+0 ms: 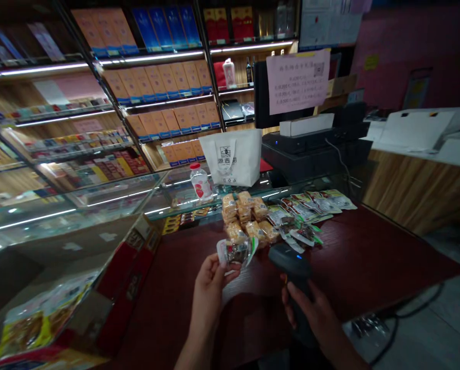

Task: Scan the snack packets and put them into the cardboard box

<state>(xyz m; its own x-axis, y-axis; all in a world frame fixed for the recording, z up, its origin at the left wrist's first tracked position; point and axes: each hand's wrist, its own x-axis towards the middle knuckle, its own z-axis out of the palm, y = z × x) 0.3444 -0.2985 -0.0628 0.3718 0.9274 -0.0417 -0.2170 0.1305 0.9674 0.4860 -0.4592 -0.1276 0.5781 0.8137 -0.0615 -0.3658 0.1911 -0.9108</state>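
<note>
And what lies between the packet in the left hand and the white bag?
In the head view, a pile of tan wrapped packages lies between the packet and the white bag.

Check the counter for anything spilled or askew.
Nothing looks spilled. The small dark packets lie in a loose jumble beside the flat packets, which overlap in a row, so they look slightly untidy.

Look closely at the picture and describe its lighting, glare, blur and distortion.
Head view: light strips glow along the shelves, while the pink wall sits dim. Head view: bright streaks of glare cross the glass counter. Head view: the shelf uprights lean. Head view: small print on the packet in the left hand is too blurred to read.
</note>
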